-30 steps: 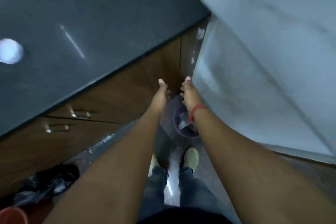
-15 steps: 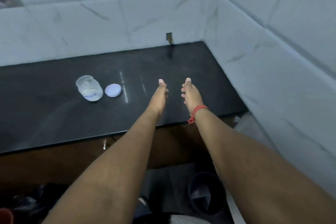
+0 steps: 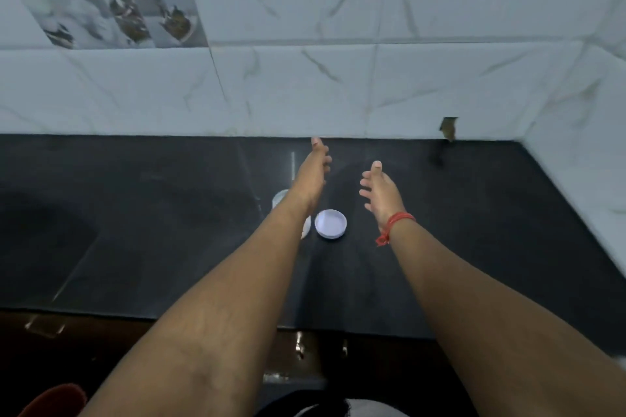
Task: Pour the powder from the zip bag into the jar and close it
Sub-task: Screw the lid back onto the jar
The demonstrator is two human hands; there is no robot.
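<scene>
A clear jar stands on the black counter, mostly hidden behind my left forearm; only its rim and a bit of its base show. Its white lid lies flat on the counter just right of the jar, between my two arms. My left hand reaches out above and beyond the jar, fingers loose, holding nothing. My right hand, with a red thread at the wrist, hovers to the right of the lid, fingers spread and empty. No zip bag is in view.
White marble-look wall tiles rise behind the counter and along its right side. A small dark notch sits at the base of the back wall. Wooden drawers with metal handles lie below the counter's front edge.
The view has swung up from the floor and bin to the counter. The jar and lid now sit between my arms instead of to the left. My hands have spread apart.
</scene>
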